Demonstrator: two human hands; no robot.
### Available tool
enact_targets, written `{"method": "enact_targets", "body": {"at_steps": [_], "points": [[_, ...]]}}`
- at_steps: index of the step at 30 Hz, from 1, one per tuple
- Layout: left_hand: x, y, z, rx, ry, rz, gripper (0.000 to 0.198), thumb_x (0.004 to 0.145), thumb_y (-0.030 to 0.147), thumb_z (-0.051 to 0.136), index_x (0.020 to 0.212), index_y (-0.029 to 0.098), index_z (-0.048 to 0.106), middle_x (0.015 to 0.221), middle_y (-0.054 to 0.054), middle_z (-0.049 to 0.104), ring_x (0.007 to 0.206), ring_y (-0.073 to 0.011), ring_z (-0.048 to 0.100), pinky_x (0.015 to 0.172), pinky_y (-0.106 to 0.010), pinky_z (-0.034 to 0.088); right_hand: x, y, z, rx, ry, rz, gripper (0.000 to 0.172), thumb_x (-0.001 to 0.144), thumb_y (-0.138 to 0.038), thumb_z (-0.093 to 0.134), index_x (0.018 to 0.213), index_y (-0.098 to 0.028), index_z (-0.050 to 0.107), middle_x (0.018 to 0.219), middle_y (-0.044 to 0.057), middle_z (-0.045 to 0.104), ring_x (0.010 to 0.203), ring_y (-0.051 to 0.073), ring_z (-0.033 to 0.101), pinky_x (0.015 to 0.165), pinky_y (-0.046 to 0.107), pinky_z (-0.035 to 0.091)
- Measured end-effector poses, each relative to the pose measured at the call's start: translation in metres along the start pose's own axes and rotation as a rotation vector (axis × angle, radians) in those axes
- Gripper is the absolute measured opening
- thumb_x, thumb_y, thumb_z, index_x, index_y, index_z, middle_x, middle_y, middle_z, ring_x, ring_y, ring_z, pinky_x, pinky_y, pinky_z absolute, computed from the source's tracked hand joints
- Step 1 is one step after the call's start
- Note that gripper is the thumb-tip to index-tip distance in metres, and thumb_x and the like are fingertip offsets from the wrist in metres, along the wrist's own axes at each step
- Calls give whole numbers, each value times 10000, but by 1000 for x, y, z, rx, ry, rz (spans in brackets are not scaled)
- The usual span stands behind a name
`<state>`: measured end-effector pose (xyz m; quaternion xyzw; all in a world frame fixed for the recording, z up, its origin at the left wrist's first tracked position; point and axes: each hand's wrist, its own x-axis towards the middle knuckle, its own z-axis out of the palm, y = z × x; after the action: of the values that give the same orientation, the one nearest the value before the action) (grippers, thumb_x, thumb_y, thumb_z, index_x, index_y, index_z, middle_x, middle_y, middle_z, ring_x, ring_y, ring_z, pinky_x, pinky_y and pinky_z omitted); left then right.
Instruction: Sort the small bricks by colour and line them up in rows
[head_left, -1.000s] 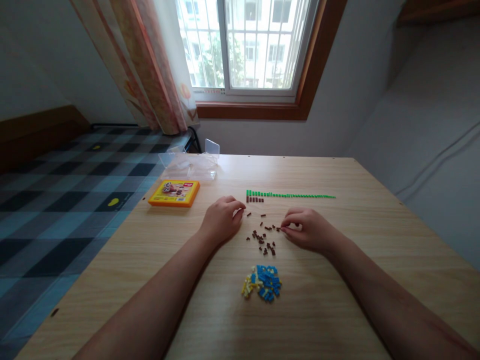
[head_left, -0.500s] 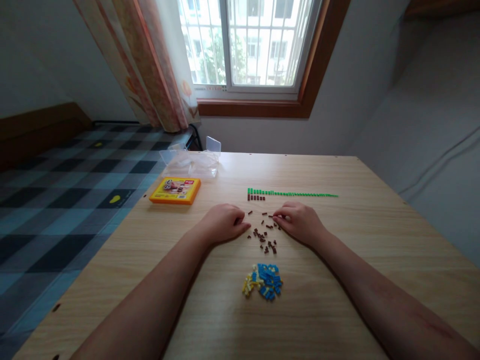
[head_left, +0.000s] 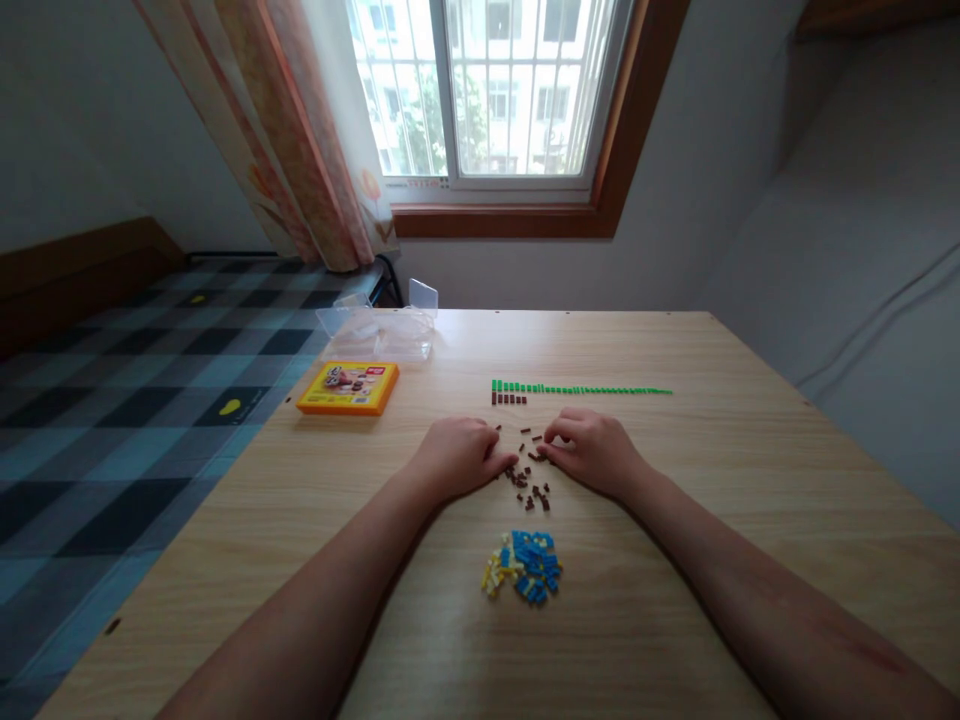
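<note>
A loose scatter of small brown building bricks lies on the table between my two hands. My left hand rests at its left side, fingers curled and thumb stretched apart from them, the thumb tip over some bricks. On the other side is my right hand, its index finger bent and its thumb a little apart, both tips beside the bricks. I see no brick held in either hand. Beyond the hands, a short row of brown bricks runs below a long row of green bricks.
Nearer me lies a pile of blue and yellow bricks. A yellow-orange box sits at the left, with clear plastic packaging behind it. The wooden table borders a bed with a checked cover.
My left hand has moved right, its thumb now over the brown bricks. My right thumb and fingertips have shifted slightly down and left. The view has tilted a little.
</note>
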<state>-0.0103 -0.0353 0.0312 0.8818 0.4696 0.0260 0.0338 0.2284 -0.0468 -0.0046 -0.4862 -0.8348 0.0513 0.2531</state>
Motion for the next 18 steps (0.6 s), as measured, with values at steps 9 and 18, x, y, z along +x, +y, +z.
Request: {"method": "enact_targets", "body": {"at_steps": [9, 18], "points": [[-1, -5, 2, -24, 14, 9, 384, 931, 485, 527, 722, 198, 673, 775, -58, 707, 733, -206, 629, 608, -300, 355, -4, 5, -4, 117, 18, -52, 133, 915, -294, 644, 961, -263, 765, 859, 18, 701, 716, 143, 599, 689, 267, 419], [2, 1, 5, 3, -4, -30, 429, 966, 478, 456, 776, 193, 715, 805, -84, 715, 753, -223, 642, 642, -313, 399, -3, 7, 2, 111, -74, -131, 225, 945, -266, 606, 1097, -299, 769, 876, 17, 713, 743, 144, 627, 689, 260, 428]]}}
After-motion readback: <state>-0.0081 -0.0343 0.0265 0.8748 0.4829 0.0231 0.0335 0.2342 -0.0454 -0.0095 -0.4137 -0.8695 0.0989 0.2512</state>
